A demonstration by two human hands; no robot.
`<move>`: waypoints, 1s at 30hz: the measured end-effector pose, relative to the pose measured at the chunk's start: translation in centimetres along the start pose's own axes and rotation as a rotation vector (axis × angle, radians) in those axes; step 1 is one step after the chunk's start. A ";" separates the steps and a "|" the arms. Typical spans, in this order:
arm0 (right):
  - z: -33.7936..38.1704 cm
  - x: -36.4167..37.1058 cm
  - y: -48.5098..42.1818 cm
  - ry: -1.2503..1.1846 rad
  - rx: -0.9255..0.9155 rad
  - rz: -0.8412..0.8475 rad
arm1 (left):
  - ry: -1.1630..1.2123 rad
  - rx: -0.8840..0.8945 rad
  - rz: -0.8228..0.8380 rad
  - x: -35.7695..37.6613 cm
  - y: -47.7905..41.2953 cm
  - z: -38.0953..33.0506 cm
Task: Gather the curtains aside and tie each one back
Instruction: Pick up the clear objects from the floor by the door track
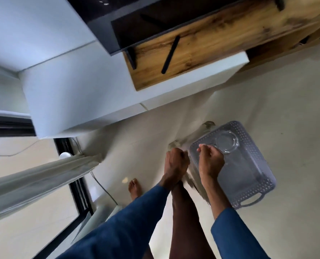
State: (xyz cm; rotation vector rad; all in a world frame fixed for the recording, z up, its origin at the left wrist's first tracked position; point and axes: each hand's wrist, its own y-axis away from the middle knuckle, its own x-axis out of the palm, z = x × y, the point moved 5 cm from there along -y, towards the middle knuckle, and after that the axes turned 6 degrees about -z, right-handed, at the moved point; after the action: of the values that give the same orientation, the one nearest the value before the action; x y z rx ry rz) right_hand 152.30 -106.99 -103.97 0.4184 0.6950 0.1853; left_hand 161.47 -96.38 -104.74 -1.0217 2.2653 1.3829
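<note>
A pale gathered curtain [43,176] runs as a bundle from the left edge toward the black window frame [80,186]. In the middle of the view, above the floor, my left hand [177,162] is curled into a fist around a blurred pale strip of fabric [190,177]. My right hand [210,162] is close beside it, fingers curled on the same strip. The strip's ends show above my hands and below my wrists. Both forearms wear blue sleeves. How the strip is wound is hidden by my hands.
A grey perforated plastic basket [256,186] holding a clear glass bowl [226,142] sits on the cream floor under my right hand. A wood-and-black cabinet [202,42] and a white ledge [91,96] stand ahead. My bare foot [134,187] and a cable [103,186] are near the window.
</note>
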 end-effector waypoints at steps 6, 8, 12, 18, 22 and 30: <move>5.8 10.8 9.1 0.131 -0.300 0.268 | 0.025 -0.090 -0.150 -11.1 -1.4 9.7; 6.2 14.7 12.3 0.189 -0.325 0.361 | 0.036 -0.140 -0.207 -14.7 -2.0 13.5; 5.9 22.0 18.4 0.342 -0.370 0.501 | 0.016 -0.211 -0.242 -20.8 -3.5 21.3; 3.6 32.3 28.3 0.457 -0.411 0.613 | -0.197 -0.150 -0.301 -29.3 -5.7 33.1; 1.2 38.6 34.8 0.536 -0.417 0.712 | -0.565 0.008 -0.304 -34.5 -8.2 39.2; -2.7 51.0 41.8 0.707 -0.496 0.873 | -0.579 -0.447 -0.091 -38.8 -12.7 53.2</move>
State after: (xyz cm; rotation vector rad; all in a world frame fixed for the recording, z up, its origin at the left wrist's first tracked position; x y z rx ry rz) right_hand 187.90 -53.11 -117.41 0.1405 1.0814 1.3517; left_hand 191.91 -37.94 -116.99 -0.6963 1.5142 1.8926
